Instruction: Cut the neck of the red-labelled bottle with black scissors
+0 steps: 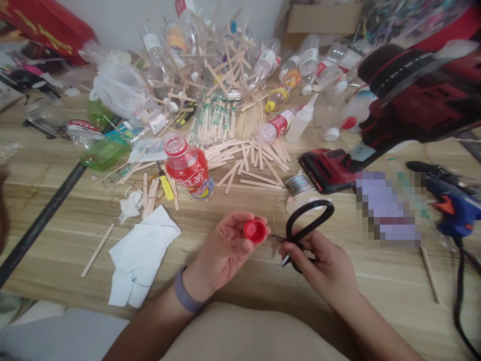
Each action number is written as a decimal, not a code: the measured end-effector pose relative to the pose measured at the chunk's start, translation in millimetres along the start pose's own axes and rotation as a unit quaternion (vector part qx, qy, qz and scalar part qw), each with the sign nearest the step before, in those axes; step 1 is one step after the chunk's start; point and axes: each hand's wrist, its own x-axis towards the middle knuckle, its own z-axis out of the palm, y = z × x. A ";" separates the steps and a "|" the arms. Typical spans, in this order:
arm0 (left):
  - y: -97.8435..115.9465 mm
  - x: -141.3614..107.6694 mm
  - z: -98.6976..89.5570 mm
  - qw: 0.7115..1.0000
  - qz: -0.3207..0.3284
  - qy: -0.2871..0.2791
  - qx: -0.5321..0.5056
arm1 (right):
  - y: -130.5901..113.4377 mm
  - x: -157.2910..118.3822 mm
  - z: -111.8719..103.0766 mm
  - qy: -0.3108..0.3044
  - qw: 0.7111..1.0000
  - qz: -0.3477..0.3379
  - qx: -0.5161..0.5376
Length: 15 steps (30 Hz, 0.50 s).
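Observation:
Near the front of the wooden table, my left hand (225, 250) pinches a red bottle cap (255, 231), its hollow side facing up. My right hand (326, 263) is closed on scissors with black loop handles (313, 213); a metal tip shows below the fingers. A thin dark piece runs from the scissors to the cap's right side; whether it touches the cap is unclear. Behind my left hand stands an uncapped bottle (190, 168) with a red label. A spool of wire (299, 184) lies behind the scissors.
Wooden sticks (259, 178) and plastic bottles (308, 62) crowd the back. A red and black power tool (406, 100) and a blue glue gun (454, 205) are on the right. White paper (143, 255), a yellow-handled tool (167, 187) and a green bottle (105, 153) are on the left.

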 end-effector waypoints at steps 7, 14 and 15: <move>-1.1 -0.8 -1.0 1.000 0.016 0.002 0.005 | 1.6 -0.1 0.6 0.002 1.000 -0.004 0.005; -2.1 -0.6 -2.9 1.000 0.012 0.004 0.008 | 2.0 -0.9 1.3 0.009 0.999 -0.039 0.009; -2.3 -0.6 -3.4 1.000 0.012 0.005 0.010 | 2.1 -1.1 1.4 0.011 0.999 -0.043 0.005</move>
